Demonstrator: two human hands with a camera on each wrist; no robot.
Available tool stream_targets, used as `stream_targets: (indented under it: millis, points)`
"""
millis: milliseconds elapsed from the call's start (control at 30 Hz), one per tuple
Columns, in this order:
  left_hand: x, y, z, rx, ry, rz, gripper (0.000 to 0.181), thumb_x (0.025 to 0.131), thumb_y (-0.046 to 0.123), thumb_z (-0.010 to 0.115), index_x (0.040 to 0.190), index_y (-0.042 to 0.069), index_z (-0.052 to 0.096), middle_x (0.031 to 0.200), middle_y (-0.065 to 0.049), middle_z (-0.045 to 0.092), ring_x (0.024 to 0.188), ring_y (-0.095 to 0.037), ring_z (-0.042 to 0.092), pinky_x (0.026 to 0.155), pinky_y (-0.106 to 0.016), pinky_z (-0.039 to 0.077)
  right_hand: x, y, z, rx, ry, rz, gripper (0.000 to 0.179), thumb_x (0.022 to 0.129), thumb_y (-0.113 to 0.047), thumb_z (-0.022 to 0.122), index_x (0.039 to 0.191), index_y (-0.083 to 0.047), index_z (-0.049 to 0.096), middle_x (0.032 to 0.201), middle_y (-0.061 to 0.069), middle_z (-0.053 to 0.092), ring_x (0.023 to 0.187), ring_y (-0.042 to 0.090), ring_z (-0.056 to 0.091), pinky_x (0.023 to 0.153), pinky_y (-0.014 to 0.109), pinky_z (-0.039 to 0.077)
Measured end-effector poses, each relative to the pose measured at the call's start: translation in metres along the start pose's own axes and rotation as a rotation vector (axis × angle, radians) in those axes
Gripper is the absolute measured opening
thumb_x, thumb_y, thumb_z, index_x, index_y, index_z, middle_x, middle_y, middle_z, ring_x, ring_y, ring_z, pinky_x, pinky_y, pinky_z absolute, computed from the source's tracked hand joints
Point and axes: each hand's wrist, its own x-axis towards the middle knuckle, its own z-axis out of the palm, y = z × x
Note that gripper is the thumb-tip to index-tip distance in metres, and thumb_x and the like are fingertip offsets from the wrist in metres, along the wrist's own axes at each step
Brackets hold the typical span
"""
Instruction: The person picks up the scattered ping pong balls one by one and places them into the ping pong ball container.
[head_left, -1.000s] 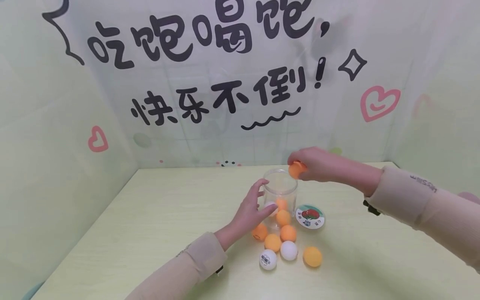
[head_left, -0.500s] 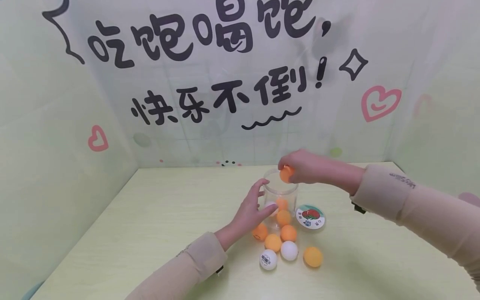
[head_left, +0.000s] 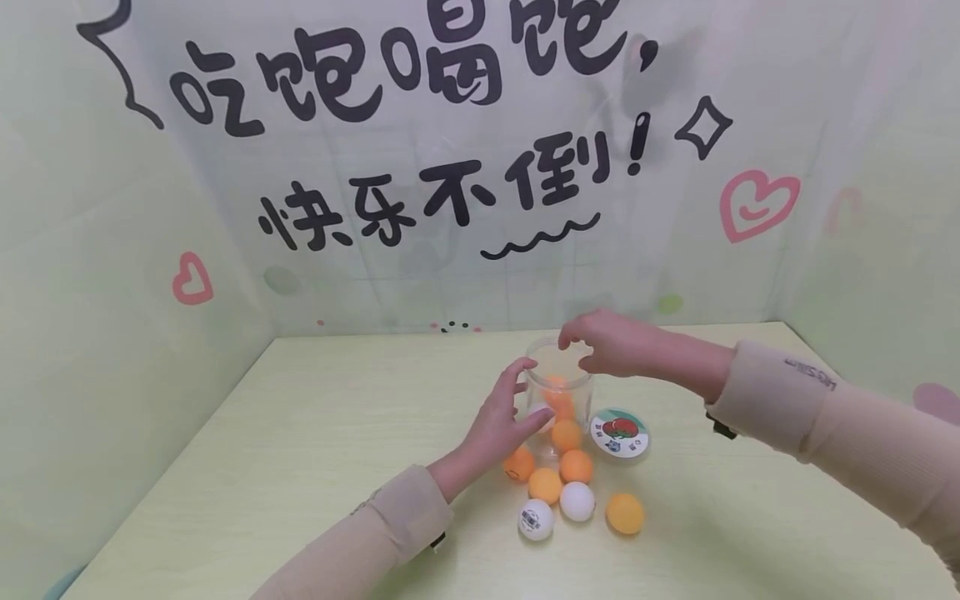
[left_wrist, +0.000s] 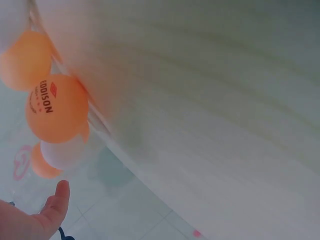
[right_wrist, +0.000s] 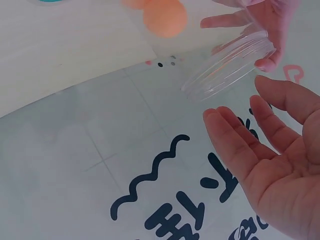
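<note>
The head camera looks forward and down, wrist cameras closer in, all sharing orange balls (head_left: 577, 467).

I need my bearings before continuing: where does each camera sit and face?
Head: on the head, facing forward and down at the clear cylindrical plastic jar; left hand, right hand and beige sleeves show.
Left wrist: on that wrist, facing orange balls and white balls; one hand shows, side unclear.
Right wrist: on that wrist, facing the jar's rim; both hands show.
Head and right wrist share jar and hands.
</note>
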Motion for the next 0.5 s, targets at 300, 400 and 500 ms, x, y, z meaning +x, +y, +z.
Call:
stream_targets:
  millis: [300, 400, 500]
  points:
    - [-0.001, -0.001, 0.000, -0.019, 0.004, 0.014, 0.064, 0.085, 0.022, 0.065, 0.137, 0.020, 0.027, 0.145, -0.004, 0.031, 0.123, -0.029, 0.045, 0.093, -0.049, 0.043, -0.024, -0.006, 0.008, 0.008, 0.068, 0.048, 0.013, 0.081, -0.004, 0.065, 0.094, -0.004, 0.064, 0.082, 0.004, 0.059, 0.074, 0.018, 0.052, 0.065, 0.028, 0.049]
    - [-0.001, -0.001, 0.000, -0.029, -0.003, 0.002, 0.064, 0.085, 0.022, 0.065, 0.137, 0.021, 0.027, 0.145, -0.002, 0.030, 0.123, -0.028, 0.044, 0.094, -0.048, 0.042, -0.033, -0.008, 0.017, 0.037, 0.053, 0.064, 0.013, 0.080, -0.005, 0.066, 0.093, -0.007, 0.063, 0.080, 0.001, 0.056, 0.071, 0.015, 0.050, 0.062, 0.024, 0.047]
    - [-0.001, -0.001, 0.000, -0.030, -0.004, -0.003, 0.063, 0.085, 0.023, 0.065, 0.136, 0.022, 0.027, 0.145, -0.003, 0.030, 0.124, -0.028, 0.044, 0.095, -0.048, 0.042, -0.040, -0.009, 0.029, 0.085, 0.033, 0.067, 0.015, 0.079, -0.004, 0.067, 0.092, -0.008, 0.062, 0.080, -0.001, 0.055, 0.070, 0.013, 0.050, 0.061, 0.022, 0.046]
